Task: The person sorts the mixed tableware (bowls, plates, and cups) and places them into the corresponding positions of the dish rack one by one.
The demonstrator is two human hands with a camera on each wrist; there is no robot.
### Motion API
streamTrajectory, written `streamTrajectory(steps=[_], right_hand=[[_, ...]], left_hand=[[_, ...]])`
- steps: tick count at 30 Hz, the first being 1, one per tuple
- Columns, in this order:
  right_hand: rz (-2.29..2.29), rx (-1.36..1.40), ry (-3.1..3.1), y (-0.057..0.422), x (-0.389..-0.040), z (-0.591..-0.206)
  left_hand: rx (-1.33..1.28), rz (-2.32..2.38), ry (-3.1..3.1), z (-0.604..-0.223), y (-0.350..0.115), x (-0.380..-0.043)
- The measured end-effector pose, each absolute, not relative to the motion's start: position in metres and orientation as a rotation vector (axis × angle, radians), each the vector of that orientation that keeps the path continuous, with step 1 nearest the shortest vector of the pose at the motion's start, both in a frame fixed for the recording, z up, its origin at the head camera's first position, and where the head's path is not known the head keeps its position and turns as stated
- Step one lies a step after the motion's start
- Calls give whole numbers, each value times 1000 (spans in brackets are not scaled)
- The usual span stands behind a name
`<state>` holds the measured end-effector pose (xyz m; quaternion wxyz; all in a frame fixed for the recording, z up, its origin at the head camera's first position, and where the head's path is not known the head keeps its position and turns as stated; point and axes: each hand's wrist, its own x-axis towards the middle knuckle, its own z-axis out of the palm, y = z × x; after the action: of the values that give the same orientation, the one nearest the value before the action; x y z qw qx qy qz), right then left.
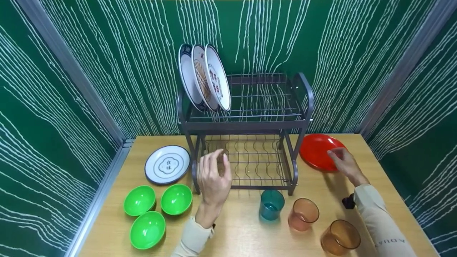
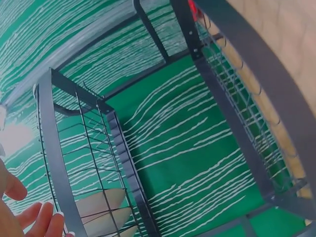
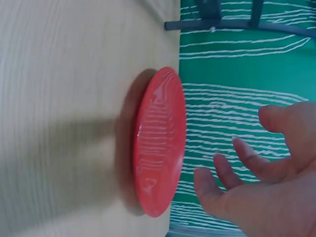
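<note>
My left hand (image 1: pixel 215 177) is raised before the lower tier of a dark two-tier dish rack (image 1: pixel 246 125), fingers loosely bent and holding nothing. Over the red plate (image 1: pixel 316 151) at the right hovers my right hand (image 1: pixel 345 164); the right wrist view shows a gap between its spread fingers (image 3: pixel 207 185) and the plate (image 3: pixel 160 143). Three patterned plates (image 1: pixel 218 78) stand on edge at the left of the rack's upper tier. A white plate with a blue rim (image 1: pixel 167 165) lies flat on the table, left of the rack.
Three green bowls (image 1: pixel 147 230) sit at the front left. A teal glass (image 1: pixel 271 205), a pink glass (image 1: pixel 303 214) and an amber glass (image 1: pixel 340 237) stand at the front right of the wooden table (image 1: pixel 242 228). Green walls with white lines surround it.
</note>
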<state>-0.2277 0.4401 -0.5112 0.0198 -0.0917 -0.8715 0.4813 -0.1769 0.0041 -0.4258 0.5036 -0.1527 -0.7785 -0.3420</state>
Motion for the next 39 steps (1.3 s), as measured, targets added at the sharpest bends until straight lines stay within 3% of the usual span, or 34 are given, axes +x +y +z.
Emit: streamTrajectory(steps=[24,39], right_hand=[[1620,-1000,-2738,461,-229,-532],[1612,-998,-2752,476,-215,-549]], left_hand=[[-411,-991,-1996,-462,29,-134],[-387,-1013,-2093,-479,38,-116]])
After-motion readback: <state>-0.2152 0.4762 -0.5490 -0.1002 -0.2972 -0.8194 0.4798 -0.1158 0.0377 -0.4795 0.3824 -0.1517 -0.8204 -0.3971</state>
